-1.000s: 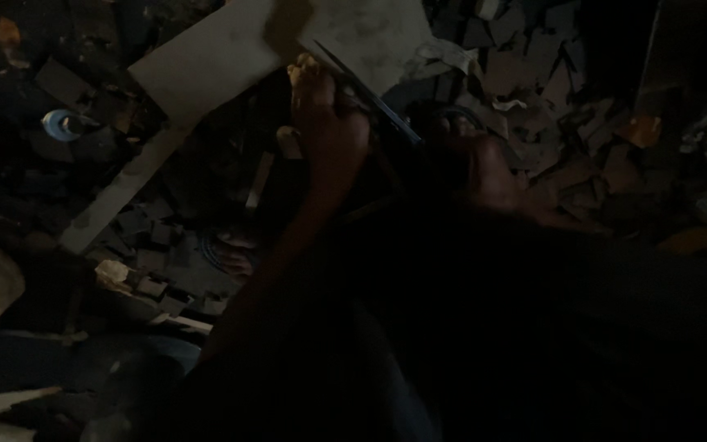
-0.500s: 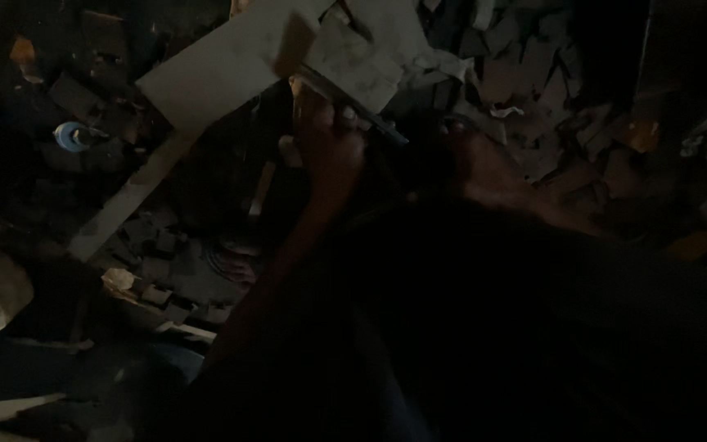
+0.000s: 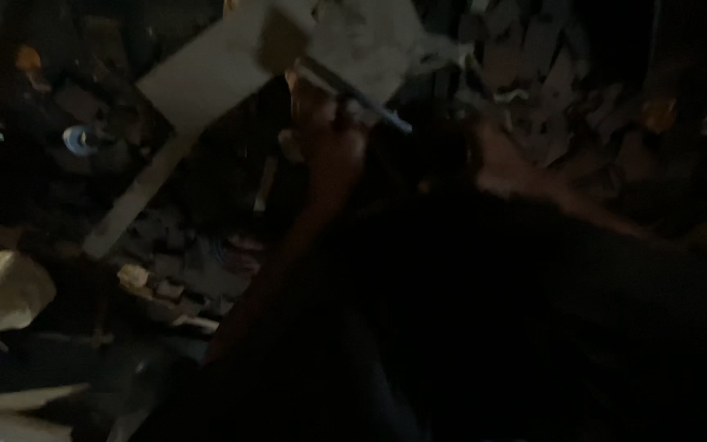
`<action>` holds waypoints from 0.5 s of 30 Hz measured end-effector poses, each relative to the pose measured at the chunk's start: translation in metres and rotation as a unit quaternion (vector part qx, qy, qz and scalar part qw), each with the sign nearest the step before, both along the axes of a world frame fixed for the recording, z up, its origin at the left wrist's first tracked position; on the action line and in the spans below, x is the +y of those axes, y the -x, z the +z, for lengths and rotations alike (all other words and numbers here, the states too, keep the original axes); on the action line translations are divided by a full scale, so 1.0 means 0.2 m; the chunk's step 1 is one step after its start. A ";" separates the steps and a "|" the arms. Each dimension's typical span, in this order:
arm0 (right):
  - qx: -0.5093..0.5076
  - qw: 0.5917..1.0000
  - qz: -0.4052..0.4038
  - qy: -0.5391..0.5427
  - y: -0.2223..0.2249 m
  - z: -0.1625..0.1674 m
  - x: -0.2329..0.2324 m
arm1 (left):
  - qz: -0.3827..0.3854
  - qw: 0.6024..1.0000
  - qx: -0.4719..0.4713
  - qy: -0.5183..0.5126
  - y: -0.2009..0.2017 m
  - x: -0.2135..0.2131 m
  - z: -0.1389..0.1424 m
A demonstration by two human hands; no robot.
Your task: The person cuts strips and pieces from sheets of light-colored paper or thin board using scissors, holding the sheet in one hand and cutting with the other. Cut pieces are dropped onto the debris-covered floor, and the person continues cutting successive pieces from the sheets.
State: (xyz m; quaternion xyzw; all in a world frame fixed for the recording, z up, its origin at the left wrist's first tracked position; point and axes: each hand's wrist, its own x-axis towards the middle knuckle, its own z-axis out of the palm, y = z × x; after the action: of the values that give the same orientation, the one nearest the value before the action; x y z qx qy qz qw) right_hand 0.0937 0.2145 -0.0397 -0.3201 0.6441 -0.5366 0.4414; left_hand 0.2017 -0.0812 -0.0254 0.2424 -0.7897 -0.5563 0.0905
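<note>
Dark floor of scraps, our hands at a pale board.
Our left hand [image 3: 329,139] grips a thin blue-edged tool [image 3: 353,94] against the pale board [image 3: 214,74]; our right hand [image 3: 501,164] is too dark to tell.

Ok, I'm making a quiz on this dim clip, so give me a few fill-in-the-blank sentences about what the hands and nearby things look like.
1. The left hand grips a thin tool with a ___ tip.
2. The tool lies against a pale, flat ___.
3. The right hand lies to the ___ of the left hand.
4. A crumpled pale sheet lies at the picture's ___ edge.

Missing words: blue; board; right; left
</note>
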 end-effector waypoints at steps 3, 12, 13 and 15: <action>0.055 0.996 0.015 -0.062 0.00 0.02 0.00 | 0.016 0.995 -0.013 -0.093 -0.03 0.01 0.07; 0.146 0.983 0.011 -0.115 -0.03 0.03 -0.11 | 0.035 0.993 -0.050 -0.104 -0.05 0.03 -0.03; 0.150 0.981 0.011 -0.122 -0.03 0.04 -0.12 | 0.031 0.996 -0.047 -0.073 -0.06 0.03 -0.06; 0.160 0.978 0.010 -0.132 -0.03 0.03 -0.14 | 0.026 0.978 -0.067 -0.197 -0.06 0.02 -0.11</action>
State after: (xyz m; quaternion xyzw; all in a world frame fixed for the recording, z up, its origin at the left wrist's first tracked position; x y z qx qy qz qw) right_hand 0.0999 0.1865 -0.0329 -0.3469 0.7683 -0.3840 0.3766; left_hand 0.2139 -0.0762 -0.0471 0.3128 -0.6618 -0.6813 0.0026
